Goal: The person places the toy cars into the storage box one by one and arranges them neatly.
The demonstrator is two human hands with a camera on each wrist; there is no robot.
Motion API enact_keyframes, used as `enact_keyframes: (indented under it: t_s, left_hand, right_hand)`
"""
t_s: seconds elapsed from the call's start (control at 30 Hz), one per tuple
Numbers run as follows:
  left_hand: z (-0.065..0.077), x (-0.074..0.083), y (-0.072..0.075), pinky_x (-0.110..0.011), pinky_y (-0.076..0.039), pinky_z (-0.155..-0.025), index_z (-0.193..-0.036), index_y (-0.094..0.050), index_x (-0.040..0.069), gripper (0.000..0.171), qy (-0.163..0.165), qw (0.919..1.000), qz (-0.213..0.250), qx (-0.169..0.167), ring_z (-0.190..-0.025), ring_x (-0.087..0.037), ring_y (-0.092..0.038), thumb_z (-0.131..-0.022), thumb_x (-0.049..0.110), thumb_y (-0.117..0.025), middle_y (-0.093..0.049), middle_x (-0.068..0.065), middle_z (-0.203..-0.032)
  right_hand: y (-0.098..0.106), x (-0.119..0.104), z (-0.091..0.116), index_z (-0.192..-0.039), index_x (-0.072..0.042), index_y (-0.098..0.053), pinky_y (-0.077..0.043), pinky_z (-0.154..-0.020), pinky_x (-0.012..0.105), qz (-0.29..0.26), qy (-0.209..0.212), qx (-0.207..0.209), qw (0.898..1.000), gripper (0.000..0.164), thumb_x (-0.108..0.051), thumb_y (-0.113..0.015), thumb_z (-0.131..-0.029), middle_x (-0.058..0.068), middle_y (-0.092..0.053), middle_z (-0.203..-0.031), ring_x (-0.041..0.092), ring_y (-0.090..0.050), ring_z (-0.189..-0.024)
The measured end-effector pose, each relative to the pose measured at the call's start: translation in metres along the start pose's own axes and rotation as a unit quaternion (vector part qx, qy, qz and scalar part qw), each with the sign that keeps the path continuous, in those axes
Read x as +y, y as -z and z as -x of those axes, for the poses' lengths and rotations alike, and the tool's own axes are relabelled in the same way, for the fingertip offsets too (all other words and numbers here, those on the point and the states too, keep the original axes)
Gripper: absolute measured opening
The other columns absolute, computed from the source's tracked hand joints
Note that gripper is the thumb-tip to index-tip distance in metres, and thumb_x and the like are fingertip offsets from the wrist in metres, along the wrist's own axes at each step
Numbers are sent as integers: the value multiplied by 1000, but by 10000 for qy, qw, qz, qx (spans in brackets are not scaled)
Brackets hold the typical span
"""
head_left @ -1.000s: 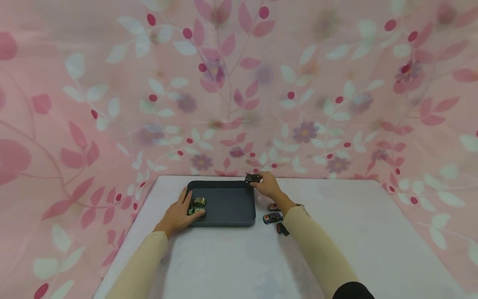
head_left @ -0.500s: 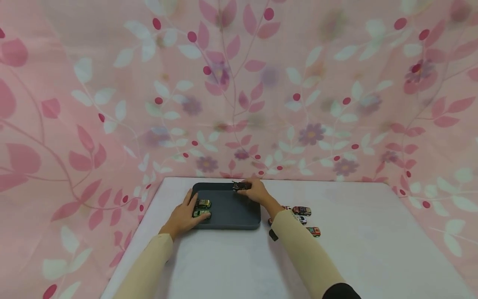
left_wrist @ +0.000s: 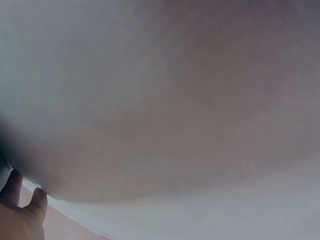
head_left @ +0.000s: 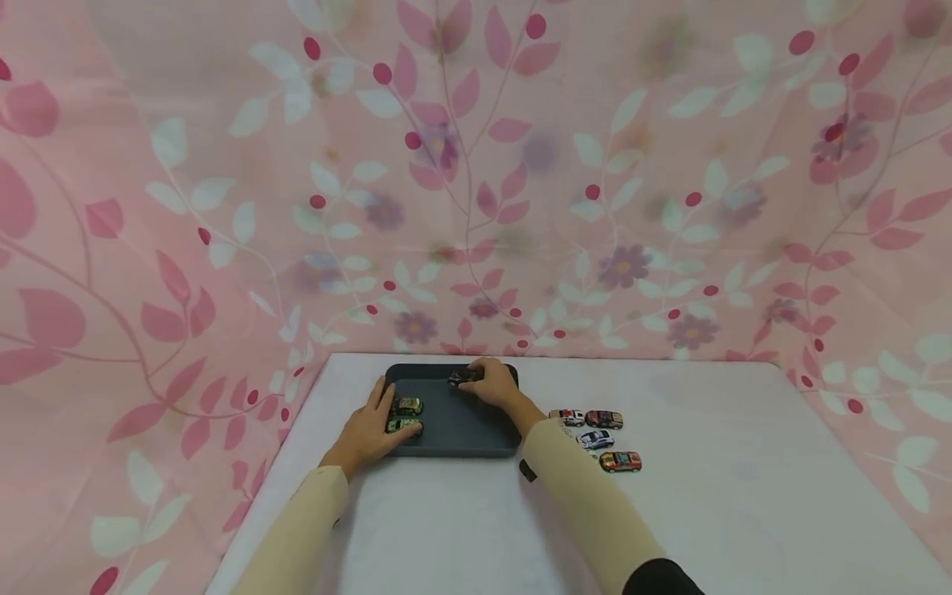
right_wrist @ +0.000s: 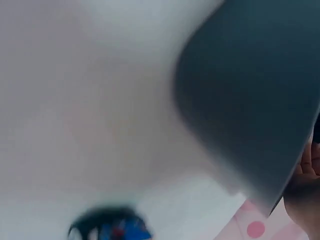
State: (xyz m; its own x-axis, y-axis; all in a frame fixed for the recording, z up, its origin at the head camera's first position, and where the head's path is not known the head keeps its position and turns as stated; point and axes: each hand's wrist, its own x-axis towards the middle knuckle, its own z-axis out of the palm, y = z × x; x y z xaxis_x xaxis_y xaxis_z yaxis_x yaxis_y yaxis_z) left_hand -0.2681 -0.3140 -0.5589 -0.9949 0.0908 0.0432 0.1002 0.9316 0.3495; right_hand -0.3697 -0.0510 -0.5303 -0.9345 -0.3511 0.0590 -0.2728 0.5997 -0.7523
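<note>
R hand (head_left: 494, 383) pinching dark toy car (head_left: 463, 378) at upper part of gray tray (head_left: 461, 434), lower ctr of head frame; tray contact unclear. L hand (head_left: 366, 430) spread wide, on tray's L edge, thumb by 2 green cars (head_left: 408, 406). Other cars (head_left: 621, 461) lower, R of ctr, on white table (head_left: 699, 496).

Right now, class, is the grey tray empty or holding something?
Not empty: two greenish toy cars lie inside the grey tray, by the left hand.
</note>
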Motion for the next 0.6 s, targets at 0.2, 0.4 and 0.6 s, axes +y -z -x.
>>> enact_keyframes:
  t_s: [0.2, 0.4, 0.6]
  left_hand:
    - [-1, -5, -5, -61, -41, -102, -159, -18, 7, 108, -32, 10000, -40, 33, -126, -50, -51, -85, 78, -51, -6, -16, -167]
    - [-3, -2, -8, -61, -41, -103, -159, -20, 7, 108, -91, 9999, 40, 56, -126, -49, -51, -84, 78, -53, -6, -15, -167]
    - [0, -1, -2, -63, -39, -104, -159, -19, 8, 106, -9, 10000, 2, 4, -127, -51, -49, -85, 76, -52, -6, -14, -167]
  right_hand:
    - [-22, -10, -6, -123, -7, -68, -49, -98, 44, 217, -44, -166, 9996, 43, -30, -77, -87, 12, -65, -124, 28, -62, -114]
    - [-35, -21, -12, -127, -8, -66, -49, -99, 45, 150, -47, -403, 9991, 45, -30, -75, -89, 12, -66, -127, 30, -61, -118]
    - [-47, -27, -18, -127, -8, -67, -48, -100, 47, 112, -119, -614, 9980, 45, -30, -75, -89, 12, -65, -129, 32, -59, -121]
